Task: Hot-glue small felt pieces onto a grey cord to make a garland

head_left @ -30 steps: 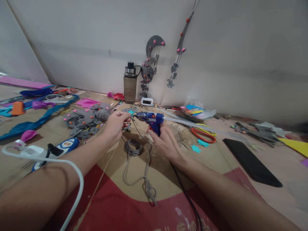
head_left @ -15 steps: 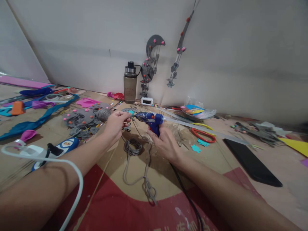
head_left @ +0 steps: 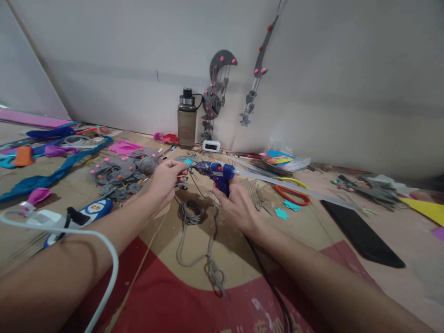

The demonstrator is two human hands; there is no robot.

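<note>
The right hand (head_left: 236,203) grips the blue plastic glue gun (head_left: 222,174) beyond the coiled thin grey cord (head_left: 193,219), and the left hand (head_left: 166,178), pinching something too small to identify, should best sit steady, clear of the dark pointed nozzle (head_left: 195,165).

Illum.: dim, low contrast; src. out of view. Soft shadow on cardboard (head_left: 166,296) below R hand (head_left: 239,206). Wall (head_left: 121,55) darkens twd. lower R. Wide-angle distort. stretches edges. Fine detail at L hand (head_left: 166,178) fingertips: blurred.
</note>
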